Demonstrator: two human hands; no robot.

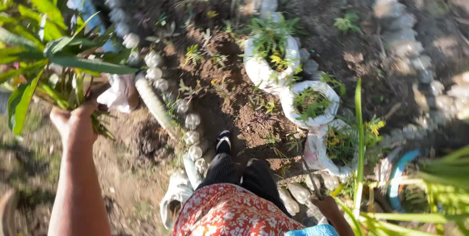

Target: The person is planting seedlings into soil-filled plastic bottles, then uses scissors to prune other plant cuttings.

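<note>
Left hand (73, 121) gripping leafy plant bunch (46, 60), right hand (326, 205) on stick (309, 175)

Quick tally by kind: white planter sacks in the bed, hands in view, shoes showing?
White planter sacks: 3
Hands, left gripping a leafy plant bunch, right holding a thin stick: 2
Shoes: 1
Total: 6

Lighting: bright, dappled sun from the left; glare on leaves (73, 62) and white sacks (266, 70). Deep shadow upper right. Edges soft, bowed; motion blur throughout.
</note>
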